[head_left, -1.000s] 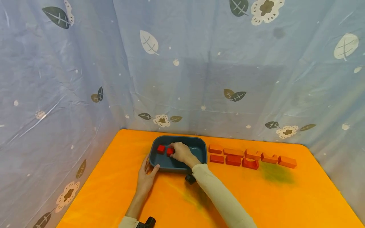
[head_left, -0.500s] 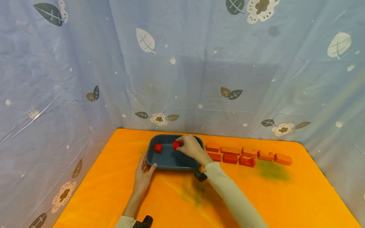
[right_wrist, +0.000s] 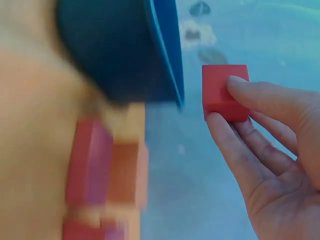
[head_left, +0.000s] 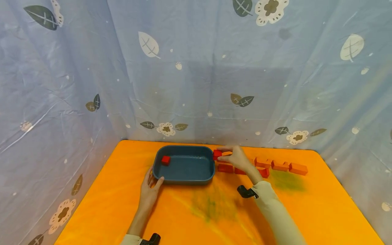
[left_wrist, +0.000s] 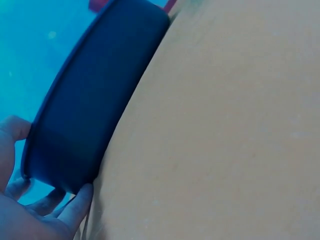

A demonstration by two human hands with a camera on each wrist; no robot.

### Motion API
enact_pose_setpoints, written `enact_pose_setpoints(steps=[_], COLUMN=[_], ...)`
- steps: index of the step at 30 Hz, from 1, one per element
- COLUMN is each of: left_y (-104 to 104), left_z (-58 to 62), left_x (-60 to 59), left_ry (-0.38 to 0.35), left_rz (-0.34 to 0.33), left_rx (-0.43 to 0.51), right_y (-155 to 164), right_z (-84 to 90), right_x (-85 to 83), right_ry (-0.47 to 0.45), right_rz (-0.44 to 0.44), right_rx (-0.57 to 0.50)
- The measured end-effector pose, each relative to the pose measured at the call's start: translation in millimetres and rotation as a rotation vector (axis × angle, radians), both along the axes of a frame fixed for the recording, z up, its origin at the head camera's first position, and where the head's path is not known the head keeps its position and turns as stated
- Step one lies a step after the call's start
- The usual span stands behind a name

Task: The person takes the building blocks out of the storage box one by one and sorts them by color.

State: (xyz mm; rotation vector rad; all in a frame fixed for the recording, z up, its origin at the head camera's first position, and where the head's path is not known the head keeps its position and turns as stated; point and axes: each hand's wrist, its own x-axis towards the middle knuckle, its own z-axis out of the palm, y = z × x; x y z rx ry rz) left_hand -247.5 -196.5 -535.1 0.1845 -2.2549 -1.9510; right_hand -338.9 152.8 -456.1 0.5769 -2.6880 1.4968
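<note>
Just red cube (head_left: 217,154) beyond tray rim (head_left: 213,160)

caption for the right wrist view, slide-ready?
Right hand pinches a red cube just beside the blue tray's rim.

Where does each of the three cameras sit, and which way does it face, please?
Head: worn on the head, looking forward and down at the orange table, the dark blue plastic tray and the row of red wooden blocks; both forearms show.
Left wrist: low beside the tray's outer wall; the left hand shows.
Right wrist: looks along the right hand pinching a red wooden cube.
Shared: all three views show the tray.
</note>
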Motion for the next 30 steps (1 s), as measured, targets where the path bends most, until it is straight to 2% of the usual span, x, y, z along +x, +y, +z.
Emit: enact_pose_setpoints(steps=[5, 12, 16, 23, 30], left_y=[-2.2, -4.5, -5.6, -4.4, -2.6], left_z=[1.5, 3.6, 3.2, 1.8, 0.4], left_x=[0.6, 2.0, 1.5, -0.3, -0.1], left_ry=[-0.01, -0.008, -0.017, -0.009, -0.009], left_rz=[0.001, -0.003, -0.001, -0.002, -0.007], left_rx=[-0.006, -0.003, 0.006, -0.007, 0.003], right_y=[46.7, 113.7, 142.8, 173.2, 187.7], right_z=[-0.9, -12.7, -17.0, -17.9, -25.5], right_x=[7.2, 18.1, 25.9, 34.8, 44.5], right_ry=[0.031, 0.06, 0.035, 0.11, 0.099], right_rz=[-0.059, -0.171, -0.221, -0.277, -0.313], right_rx=[0.09, 0.244, 0.259, 0.313, 0.371])
